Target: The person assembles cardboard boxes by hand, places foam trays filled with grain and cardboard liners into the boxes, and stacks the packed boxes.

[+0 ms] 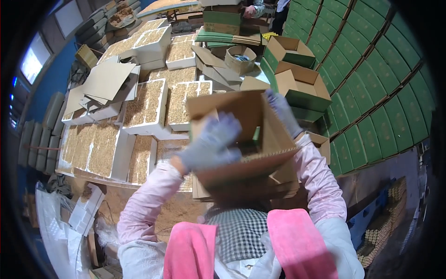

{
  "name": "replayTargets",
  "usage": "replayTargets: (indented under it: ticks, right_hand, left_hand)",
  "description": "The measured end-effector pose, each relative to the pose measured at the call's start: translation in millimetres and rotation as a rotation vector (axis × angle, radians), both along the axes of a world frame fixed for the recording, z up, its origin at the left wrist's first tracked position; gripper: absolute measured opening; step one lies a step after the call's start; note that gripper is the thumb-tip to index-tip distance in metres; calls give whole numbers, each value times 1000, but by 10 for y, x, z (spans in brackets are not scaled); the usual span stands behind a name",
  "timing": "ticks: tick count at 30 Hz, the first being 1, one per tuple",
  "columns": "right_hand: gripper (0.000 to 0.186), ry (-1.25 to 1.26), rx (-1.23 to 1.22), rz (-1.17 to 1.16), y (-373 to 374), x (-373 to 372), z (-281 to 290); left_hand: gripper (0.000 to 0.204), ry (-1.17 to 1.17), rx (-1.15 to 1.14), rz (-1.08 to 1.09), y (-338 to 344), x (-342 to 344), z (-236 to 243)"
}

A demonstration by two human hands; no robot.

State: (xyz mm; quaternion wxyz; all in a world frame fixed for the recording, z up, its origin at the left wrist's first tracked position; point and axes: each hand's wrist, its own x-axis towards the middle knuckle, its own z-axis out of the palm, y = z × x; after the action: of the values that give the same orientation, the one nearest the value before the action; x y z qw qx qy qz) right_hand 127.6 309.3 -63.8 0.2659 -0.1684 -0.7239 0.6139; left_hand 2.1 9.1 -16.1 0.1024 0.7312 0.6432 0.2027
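Note:
An open-topped cardboard box (248, 172), brown inside, is tilted in front of me above a stack of flat cardboard (283, 188). My right hand (282, 114), in a pale glove, grips the box at its far right edge. Over the near left part of the opening is my gloved left hand (211, 142), blurred by motion, its fingers apart and nothing visible in it. Whether the left palm touches the box I cannot tell. Part of the box's inside is hidden behind that hand.
White foam trays (146, 104) of tan, grainy-looking contents cover the left, with loose cardboard sheets (107, 83) on some. Green-sided open boxes (302, 88) and a round cardboard container (240, 59) stand beyond. A tall wall of green boxes (371, 88) rises at right. Another person's hand (250, 11) shows far back.

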Motion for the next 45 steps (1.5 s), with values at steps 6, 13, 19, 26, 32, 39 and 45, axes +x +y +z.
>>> replayTargets:
  ticks: [6, 13, 19, 26, 32, 39, 45]
  right_hand:
    - [107, -755, 921, -186, -1063, 320, 525]
    - [59, 83, 406, -77, -920, 1043, 711]
    - [64, -424, 296, 112, -841, 886, 533]
    - [64, -271, 1145, -41, -1701, 1270, 309]
    - [38, -227, 374, 434, -2511, -40, 1299]
    - [38, -627, -94, 1131, -2512, -658, 1246]
    - [45, -826, 929, 564, -580, -1466, -212]
  left_hand:
    - [70, 530, 366, 286, 209, -53, 308]
    - [43, 239, 158, 194, -49, 111, -186]
    - [40, 274, 41, -10, 359, 213, 268]
    - [76, -935, 465, 373, -753, -211, -71]
    - [41, -1085, 137, 492, -1282, 21, -1349]
    - [68, -1124, 254, 908, -1379, 164, -237]
    - [69, -1252, 121, 1178, -1431, 238, -22]
